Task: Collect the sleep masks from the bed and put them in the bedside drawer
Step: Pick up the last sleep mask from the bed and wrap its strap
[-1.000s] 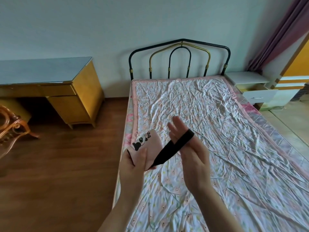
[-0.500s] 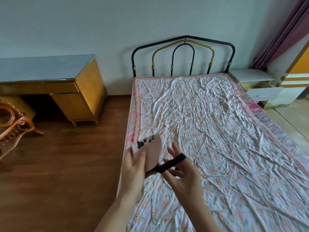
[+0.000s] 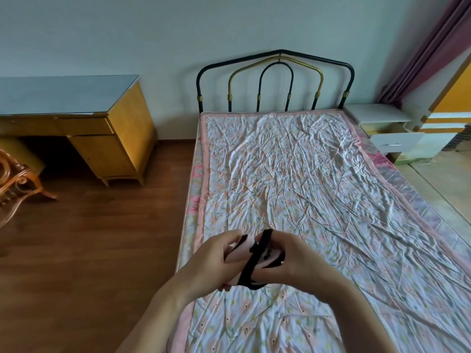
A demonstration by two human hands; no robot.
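Observation:
Both hands hold one pink sleep mask (image 3: 240,252) over the near left part of the bed (image 3: 318,189). Its black elastic strap (image 3: 254,261) runs across the folded mask between my hands. My left hand (image 3: 211,263) grips the mask's left side. My right hand (image 3: 293,263) closes over its right side and the strap. Most of the mask is hidden by my fingers. The white bedside table (image 3: 377,115) stands at the bed's far right corner, with its drawer (image 3: 395,142) pulled out. I see no other mask on the bed.
A yellow desk (image 3: 102,128) with a grey top stands against the wall at left, a wooden chair (image 3: 15,184) beside it. Wooden floor lies left of the bed. The black and gold metal headboard (image 3: 275,77) backs the bed. A curtain (image 3: 438,47) hangs at the far right.
My hands have come together and dropped lower. The mask, held up and open before with the strap stretched over my right hand, is now folded between both hands with the strap across it.

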